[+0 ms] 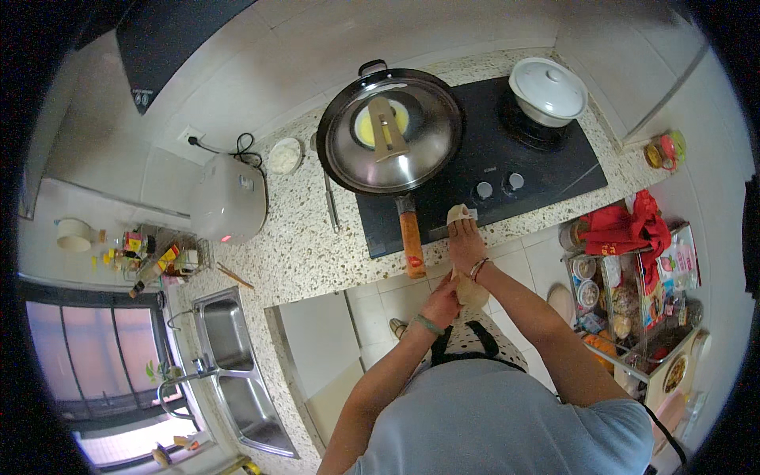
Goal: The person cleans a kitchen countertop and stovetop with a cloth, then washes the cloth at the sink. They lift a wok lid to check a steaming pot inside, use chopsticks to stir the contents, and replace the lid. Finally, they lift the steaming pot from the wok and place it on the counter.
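Observation:
My right hand (465, 241) lies on the front edge of the black stove (487, 158), its fingers over a beige cloth (457, 212). Just below it, my left hand (441, 305) is closed at the side of a pale beige piece (473, 294) hanging at my waist. Whether this is part of the same cloth I cannot tell. Beside my right hand juts the wooden handle (411, 241) of a large wok (327, 162) on the left burner. A domed metal lid (431, 119) with a round window covers it; something yellow shows through.
A lidded white pot (549, 89) stands on the right burner. Left of the wok are a small white bowl (285, 156), a rice cooker (231, 198) and a double sink (245, 396). To my right, a pulled-out rack (633, 352) holds packets and jars.

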The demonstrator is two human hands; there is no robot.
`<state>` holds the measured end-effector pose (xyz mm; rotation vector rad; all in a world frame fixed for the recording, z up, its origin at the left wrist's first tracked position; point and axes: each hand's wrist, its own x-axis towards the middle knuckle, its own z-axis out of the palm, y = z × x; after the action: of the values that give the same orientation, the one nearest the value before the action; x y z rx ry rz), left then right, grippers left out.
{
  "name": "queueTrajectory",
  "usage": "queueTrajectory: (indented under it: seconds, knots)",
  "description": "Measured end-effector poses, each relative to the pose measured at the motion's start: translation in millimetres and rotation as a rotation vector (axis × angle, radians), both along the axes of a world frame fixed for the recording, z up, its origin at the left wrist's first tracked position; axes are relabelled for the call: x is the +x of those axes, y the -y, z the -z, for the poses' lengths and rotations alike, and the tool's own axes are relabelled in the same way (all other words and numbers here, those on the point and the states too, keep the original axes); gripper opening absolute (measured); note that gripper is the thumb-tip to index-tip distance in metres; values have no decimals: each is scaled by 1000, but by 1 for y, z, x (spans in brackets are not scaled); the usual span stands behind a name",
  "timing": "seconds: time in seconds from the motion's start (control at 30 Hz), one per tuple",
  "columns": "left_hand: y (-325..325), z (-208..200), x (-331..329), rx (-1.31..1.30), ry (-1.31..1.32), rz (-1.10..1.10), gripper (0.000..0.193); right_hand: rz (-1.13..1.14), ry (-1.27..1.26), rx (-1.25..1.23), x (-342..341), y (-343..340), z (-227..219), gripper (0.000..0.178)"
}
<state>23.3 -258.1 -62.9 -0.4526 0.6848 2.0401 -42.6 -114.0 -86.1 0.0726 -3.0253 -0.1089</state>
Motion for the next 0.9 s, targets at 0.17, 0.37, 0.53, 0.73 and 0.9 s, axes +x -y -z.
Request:
queueTrajectory:
  seconds: [0.17,0.37,0.53,0.73,0.9]
  knots:
    - [-2,15,-9,-45,22,-39,37,14,217,84,-43,-3,-6,54]
    - [-2,-25,-27,22,-8,-164,31,51,96,-55,-70,-10,1,39]
    - [19,-19,-12,74,71,-65,31,-19,144,-204,-30,1,-11,39]
    - [37,0,-22,98,21,24,34,-62,131,-184,-35,9,0,45]
    - [67,-3,-44,82,45,-34,32,52,64,-446,-57,39,29,38]
